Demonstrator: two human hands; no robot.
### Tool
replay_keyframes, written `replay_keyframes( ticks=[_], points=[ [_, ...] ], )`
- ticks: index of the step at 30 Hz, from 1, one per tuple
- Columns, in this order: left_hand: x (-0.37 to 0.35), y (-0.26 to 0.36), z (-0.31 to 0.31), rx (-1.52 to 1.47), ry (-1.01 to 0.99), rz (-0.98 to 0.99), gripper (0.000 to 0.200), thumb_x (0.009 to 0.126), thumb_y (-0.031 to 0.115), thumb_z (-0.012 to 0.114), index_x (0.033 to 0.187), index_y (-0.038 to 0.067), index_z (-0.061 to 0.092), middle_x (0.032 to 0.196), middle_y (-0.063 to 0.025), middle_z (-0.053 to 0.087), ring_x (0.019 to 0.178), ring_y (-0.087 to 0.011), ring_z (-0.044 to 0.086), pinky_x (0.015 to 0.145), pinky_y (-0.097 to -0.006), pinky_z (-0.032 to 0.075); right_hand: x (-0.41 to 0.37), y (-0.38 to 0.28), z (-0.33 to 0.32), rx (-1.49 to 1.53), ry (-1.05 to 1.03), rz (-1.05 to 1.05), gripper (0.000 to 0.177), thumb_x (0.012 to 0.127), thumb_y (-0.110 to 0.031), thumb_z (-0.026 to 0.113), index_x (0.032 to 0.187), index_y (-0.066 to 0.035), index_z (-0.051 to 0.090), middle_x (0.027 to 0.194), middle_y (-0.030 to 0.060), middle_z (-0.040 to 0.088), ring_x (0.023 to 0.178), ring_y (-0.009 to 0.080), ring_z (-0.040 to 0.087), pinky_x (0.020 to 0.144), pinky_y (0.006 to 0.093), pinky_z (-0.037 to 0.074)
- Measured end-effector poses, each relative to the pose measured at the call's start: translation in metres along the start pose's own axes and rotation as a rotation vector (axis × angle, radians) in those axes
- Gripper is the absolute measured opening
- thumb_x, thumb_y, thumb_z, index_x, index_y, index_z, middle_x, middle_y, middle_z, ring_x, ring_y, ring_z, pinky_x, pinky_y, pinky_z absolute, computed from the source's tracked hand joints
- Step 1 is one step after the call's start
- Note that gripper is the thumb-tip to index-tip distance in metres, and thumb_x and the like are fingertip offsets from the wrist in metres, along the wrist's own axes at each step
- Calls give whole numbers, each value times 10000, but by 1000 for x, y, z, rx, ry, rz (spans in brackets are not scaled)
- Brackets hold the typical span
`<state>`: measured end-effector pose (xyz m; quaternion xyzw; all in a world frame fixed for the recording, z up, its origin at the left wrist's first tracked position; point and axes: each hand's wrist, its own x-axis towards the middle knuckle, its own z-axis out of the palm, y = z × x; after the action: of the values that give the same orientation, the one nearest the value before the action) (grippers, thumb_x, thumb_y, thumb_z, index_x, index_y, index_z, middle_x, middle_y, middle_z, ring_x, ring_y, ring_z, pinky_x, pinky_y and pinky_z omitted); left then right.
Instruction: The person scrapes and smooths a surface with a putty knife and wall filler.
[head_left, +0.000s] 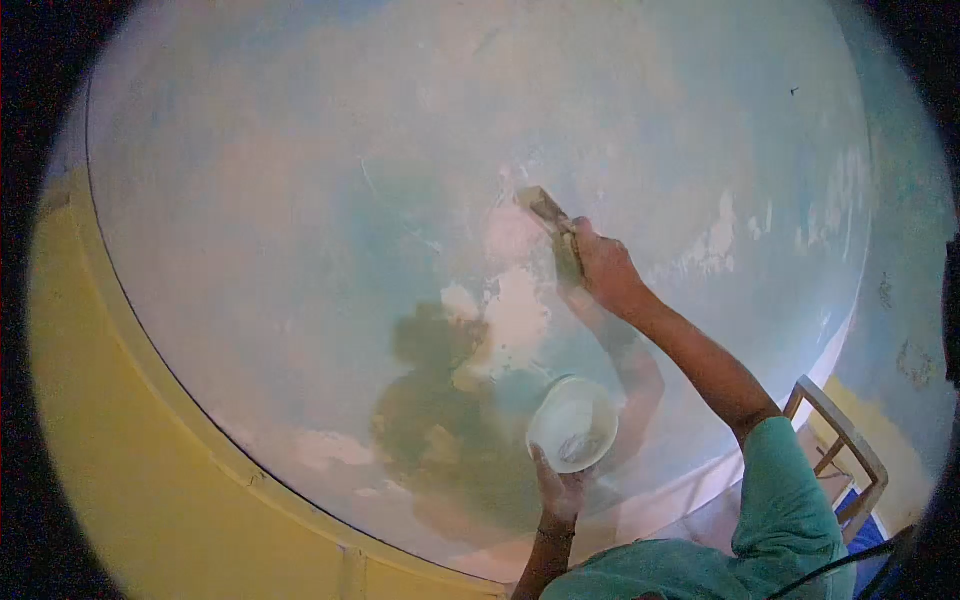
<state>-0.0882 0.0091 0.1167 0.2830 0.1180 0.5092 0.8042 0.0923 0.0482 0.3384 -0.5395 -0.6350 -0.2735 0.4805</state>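
Observation:
My right hand [607,268] is closed around the handle of a wide flat paintbrush [545,207]. Its bristle end lies right at a large painted surface [300,240], beside a pale pinkish patch [514,232]. Lower down, my left hand [560,488] grips a white bowl [578,408] from below, with the thumb at its near rim. The bowl tilts toward me and shows some whitish stuff inside. Blue-green, pink and cream tones cover the surface, with thin white streaks above the brush. My shadow falls across its lower middle.
A yellow band [150,400] borders the surface on the left and below. White patches [715,240] mark its right side. At the lower right, a wooden frame [850,440] stands close to my right sleeve, with something blue behind it. A dark cable runs near my side.

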Motion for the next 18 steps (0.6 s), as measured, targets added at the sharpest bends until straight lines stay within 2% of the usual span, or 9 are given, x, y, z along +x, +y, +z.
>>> replay_keyframes(
  ticks=[3, 6, 9, 12, 15, 18],
  points=[
    [-8, 2, 11, 15, -49, 19, 644, 809, 506, 427, 1268, 90, 253, 1246, -118, 360, 1103, -297, 412, 856, -429, 431, -5, -4, 13, -53, -33, -108, 172, 771, -93, 463, 896, -15, 375, 640, 221, 533, 598, 379, 557, 521, 446, 445],
    [-6, 1, 6, 63, -39, -1, 609, 847, 536, 279, 1284, 113, 237, 1255, -118, 353, 1135, -291, 382, 901, -478, 370, -1, -9, 3, -62, -118, -30, 236, 768, -92, 469, 967, -2, 381, 640, 213, 537, 591, 366, 560, 518, 439, 447],
    [-7, 2, 7, 107, -35, 42, 606, 849, 531, 282, 1283, 109, 243, 1255, -119, 356, 1134, -296, 381, 909, -480, 358, 2, 1, 3, -25, 68, -67, 293, 771, -94, 468, 1031, 2, 374, 623, 203, 537, 576, 362, 558, 505, 444, 442],
    [-7, 5, 8, 50, -3, -23, 605, 849, 527, 290, 1283, 107, 246, 1255, -119, 358, 1131, -296, 383, 921, -478, 346, -1, -6, 2, 52, -42, -67, 308, 778, -94, 458, 1058, -3, 368, 649, 204, 539, 589, 367, 559, 506, 450, 437],
    [-8, 7, 16, 29, 85, -77, 601, 848, 521, 308, 1280, 107, 251, 1256, -124, 357, 1126, -297, 390, 917, -472, 356, -6, -5, 11, -84, -80, -184, 254, 790, -97, 439, 1020, -10, 374, 651, 207, 534, 617, 376, 559, 512, 450, 438],
    [-13, 9, 14, 92, 9, -17, 614, 837, 532, 327, 1270, 102, 263, 1248, -129, 363, 1106, -294, 413, 894, -459, 390, 1, -10, 1, -15, -79, 9, 269, 800, -97, 422, 1048, -7, 371, 674, 208, 542, 631, 372, 561, 532, 443, 445]
  ],
)
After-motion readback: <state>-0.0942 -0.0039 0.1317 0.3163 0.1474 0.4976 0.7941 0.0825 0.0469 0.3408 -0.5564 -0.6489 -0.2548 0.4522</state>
